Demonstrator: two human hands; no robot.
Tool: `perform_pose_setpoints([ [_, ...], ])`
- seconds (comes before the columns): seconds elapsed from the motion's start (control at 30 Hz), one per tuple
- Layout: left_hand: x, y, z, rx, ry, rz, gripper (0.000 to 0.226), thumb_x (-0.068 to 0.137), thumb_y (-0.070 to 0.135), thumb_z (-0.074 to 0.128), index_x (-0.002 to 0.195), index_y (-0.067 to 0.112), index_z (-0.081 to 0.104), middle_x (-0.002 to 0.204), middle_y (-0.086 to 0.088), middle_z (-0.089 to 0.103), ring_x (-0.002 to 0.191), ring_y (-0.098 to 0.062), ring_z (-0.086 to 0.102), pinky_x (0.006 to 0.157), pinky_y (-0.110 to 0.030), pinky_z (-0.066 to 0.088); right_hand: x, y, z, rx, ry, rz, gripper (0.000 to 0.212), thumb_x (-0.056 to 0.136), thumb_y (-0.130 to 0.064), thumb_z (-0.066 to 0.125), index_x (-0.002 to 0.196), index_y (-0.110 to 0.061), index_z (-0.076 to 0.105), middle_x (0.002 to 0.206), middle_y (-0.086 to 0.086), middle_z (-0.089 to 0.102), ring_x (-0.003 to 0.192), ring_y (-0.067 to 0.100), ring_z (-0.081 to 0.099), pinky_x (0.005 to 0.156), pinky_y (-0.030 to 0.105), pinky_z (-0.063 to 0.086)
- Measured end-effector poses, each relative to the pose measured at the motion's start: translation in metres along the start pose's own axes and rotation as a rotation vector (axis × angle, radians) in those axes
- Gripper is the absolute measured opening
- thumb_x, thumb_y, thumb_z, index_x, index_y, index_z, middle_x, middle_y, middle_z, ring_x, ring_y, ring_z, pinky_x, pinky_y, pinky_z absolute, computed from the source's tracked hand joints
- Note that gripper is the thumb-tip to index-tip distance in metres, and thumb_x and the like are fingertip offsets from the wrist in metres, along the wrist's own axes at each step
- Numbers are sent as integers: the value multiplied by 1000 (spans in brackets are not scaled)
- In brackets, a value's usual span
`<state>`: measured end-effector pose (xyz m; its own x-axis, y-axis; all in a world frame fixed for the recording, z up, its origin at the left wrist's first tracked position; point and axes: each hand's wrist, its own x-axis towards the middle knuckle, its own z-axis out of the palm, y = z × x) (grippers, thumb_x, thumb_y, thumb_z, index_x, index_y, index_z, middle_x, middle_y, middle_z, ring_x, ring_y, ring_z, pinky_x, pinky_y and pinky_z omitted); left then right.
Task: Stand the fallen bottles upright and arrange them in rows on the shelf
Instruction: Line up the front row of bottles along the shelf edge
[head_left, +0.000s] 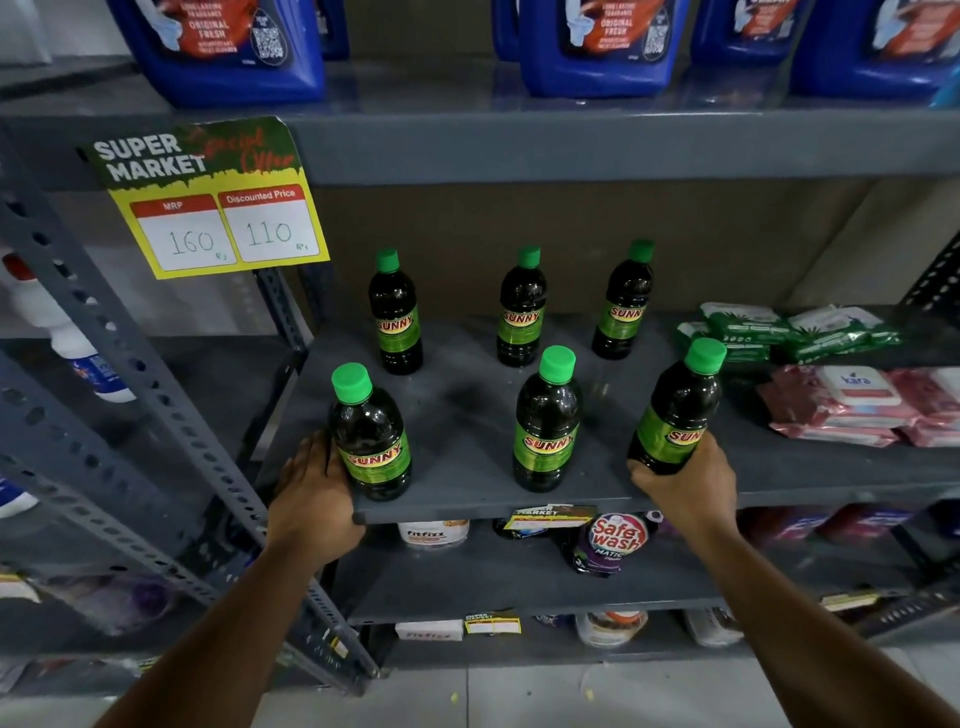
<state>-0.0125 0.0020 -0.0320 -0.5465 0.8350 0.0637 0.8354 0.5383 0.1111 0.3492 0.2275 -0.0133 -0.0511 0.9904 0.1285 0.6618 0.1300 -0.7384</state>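
Several dark bottles with green caps and green "SUNNY" labels stand upright on the grey shelf (462, 395) in two rows. Back row: left bottle (396, 317), middle bottle (521, 312), right bottle (625, 304). Front row: left bottle (371, 436), middle bottle (548, 423), right bottle (675, 410), which leans slightly to the right. My left hand (311, 493) is pressed against the lower left side of the front left bottle. My right hand (685, 483) grips the base of the front right bottle at the shelf's front edge.
Green wipe packs (779, 330) and pink packs (857, 405) lie on the shelf's right side. A yellow price card (218, 218) hangs at upper left. Blue jugs (597, 47) stand on the shelf above. A slotted grey upright (130, 364) runs down the left. Pouches (608, 543) sit below.
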Motion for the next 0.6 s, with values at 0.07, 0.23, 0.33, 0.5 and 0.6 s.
perform_pose_setpoints([
  [0.07, 0, 0, -1, -4, -1, -3, 117, 61, 38, 76, 149, 6, 5, 157, -19, 16, 145, -34, 11, 120, -48, 13, -2, -1, 0, -5, 12, -5, 66, 58, -34, 88, 112, -15, 55, 107, 8, 64, 95, 28, 62, 81, 45, 55],
  [0.23, -2, 1, -2, 6, 3, -1, 115, 63, 38, 76, 149, 5, 7, 158, -20, 14, 146, -34, 9, 120, -48, 14, -6, 0, 1, 10, 10, 6, 73, 54, -43, 87, 114, -18, 54, 108, 5, 62, 95, 25, 63, 82, 47, 56],
  [0.33, -2, 2, -4, 5, 12, 0, 113, 65, 38, 75, 149, 5, 7, 159, -19, 11, 146, -33, 7, 120, -45, 11, -5, 3, 3, 14, -6, 22, 76, 53, -47, 85, 115, -19, 53, 108, 4, 63, 96, 25, 63, 83, 47, 56],
  [0.5, -4, 3, -7, 2, 4, 5, 114, 66, 39, 74, 149, 6, 4, 159, -18, 9, 147, -32, 5, 120, -44, 10, -7, 4, 4, 1, 5, -2, 84, 49, -60, 77, 118, -21, 51, 111, 3, 64, 100, 25, 63, 86, 49, 55],
  [0.6, -7, 3, -15, -13, -50, 29, 124, 61, 44, 79, 149, 6, 1, 159, -18, 6, 147, -32, 3, 120, -43, 10, -14, 3, -5, -12, -45, -88, 100, 53, -62, 82, 134, -19, 40, 128, 7, 57, 117, 27, 56, 96, 52, 50],
])
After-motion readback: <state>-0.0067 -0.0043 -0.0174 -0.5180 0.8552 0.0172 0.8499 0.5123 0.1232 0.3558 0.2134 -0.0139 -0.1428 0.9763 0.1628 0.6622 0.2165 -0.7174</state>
